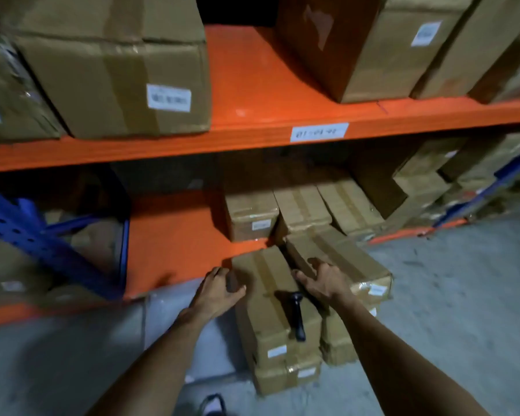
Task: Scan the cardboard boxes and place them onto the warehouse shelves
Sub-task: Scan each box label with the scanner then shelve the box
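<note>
- Left hand (215,291) grips the top cardboard box (270,298) at its left edge, thumb curled over
- Right hand (318,280) clutches its right side
- Box tops a floor stack, black scanner (297,318) lying on it
- White labels (276,352) too blurred to read

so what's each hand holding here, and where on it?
Both grip the top cardboard box of the floor stack: left hand on its left edge, right hand on its right edge. The scanner lies on it, unheld.

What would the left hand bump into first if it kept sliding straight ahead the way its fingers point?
Probably the bare orange lower shelf; the left hand points there, along the box it grips, though depth is unclear.
</note>
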Demonstrator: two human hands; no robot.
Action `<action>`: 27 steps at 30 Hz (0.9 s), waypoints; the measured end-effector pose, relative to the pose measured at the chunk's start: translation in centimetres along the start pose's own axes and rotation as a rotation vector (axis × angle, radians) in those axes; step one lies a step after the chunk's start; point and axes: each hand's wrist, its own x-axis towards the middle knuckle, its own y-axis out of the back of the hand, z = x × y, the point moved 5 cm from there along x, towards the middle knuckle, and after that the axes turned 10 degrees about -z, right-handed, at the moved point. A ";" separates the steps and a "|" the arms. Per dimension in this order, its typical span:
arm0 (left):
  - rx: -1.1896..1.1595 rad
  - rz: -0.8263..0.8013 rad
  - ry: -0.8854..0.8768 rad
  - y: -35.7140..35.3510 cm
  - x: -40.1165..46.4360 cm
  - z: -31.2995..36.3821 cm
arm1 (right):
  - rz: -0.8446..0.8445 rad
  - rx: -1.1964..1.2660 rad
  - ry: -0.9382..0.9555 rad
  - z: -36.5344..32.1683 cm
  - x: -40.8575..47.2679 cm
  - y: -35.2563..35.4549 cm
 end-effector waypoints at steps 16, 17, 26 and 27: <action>0.017 -0.088 0.146 -28.0 6.3 -9.0 | -0.119 -0.042 -0.041 17.2 13.2 -15.5; 0.022 -0.095 0.133 -29.2 7.0 -9.6 | -0.096 -0.057 -0.049 17.4 14.2 -16.1; -0.032 -0.028 -0.015 -34.0 9.0 -14.4 | 0.020 -0.038 -0.049 20.8 18.8 -20.5; -0.024 -0.026 -0.030 -34.0 9.0 -14.5 | 0.034 -0.016 -0.041 21.0 18.8 -20.6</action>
